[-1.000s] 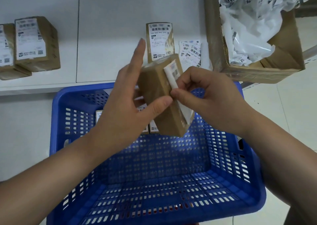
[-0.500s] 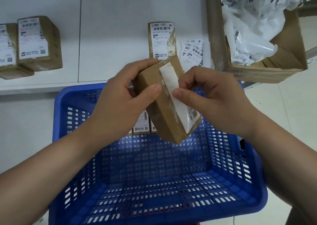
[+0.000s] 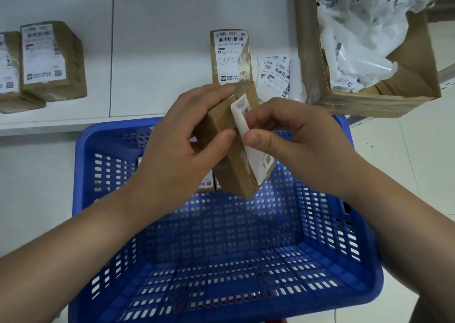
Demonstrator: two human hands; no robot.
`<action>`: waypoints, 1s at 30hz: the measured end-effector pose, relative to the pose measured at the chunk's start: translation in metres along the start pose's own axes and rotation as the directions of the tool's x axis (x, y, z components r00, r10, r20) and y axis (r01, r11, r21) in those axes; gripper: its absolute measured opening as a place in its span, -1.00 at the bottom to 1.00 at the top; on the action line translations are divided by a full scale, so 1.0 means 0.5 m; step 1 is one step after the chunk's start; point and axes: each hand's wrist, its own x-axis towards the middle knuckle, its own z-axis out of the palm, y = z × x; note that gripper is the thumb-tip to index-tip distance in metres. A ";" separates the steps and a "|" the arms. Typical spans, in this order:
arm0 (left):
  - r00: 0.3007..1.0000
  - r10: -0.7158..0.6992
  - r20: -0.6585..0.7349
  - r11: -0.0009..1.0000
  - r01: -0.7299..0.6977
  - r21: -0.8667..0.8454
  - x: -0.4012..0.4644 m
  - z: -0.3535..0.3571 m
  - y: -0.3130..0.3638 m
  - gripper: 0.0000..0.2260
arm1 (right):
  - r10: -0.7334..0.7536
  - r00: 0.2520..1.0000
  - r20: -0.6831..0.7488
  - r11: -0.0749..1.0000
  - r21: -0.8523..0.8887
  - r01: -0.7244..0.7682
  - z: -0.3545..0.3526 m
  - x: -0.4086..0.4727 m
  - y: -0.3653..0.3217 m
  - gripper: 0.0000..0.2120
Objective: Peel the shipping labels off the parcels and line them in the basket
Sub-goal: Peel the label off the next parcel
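Note:
My left hand (image 3: pixel 182 148) grips a small brown parcel (image 3: pixel 234 167) above the far end of the blue perforated basket (image 3: pixel 320 261). A white shipping label (image 3: pixel 256 160) runs down the parcel's right face, and its upper part is lifted off the cardboard. My right hand (image 3: pixel 300 140) pinches that lifted edge between thumb and fingers. Two labelled parcels (image 3: pixel 209 180) lie in the basket's far end, mostly hidden behind my left hand and the held parcel.
On the white shelf stand a labelled parcel (image 3: pixel 231 57), loose labels (image 3: pixel 274 75) and two more labelled parcels (image 3: pixel 53 59) at the left. A cardboard box (image 3: pixel 369 98) full of crumpled white labels sits at the right. Pale floor lies beside the basket.
My left fingers have curled round the parcel's top after being stretched out. The parcel has tilted slightly, and my right hand has peeled the label's upper edge further off.

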 end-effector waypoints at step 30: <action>0.962 -0.247 -0.112 0.954 0.222 -0.199 0.008 -0.002 0.013 -0.65 | 0.023 0.992 -0.124 0.998 -0.050 -0.030 0.011 0.000 0.011 -0.87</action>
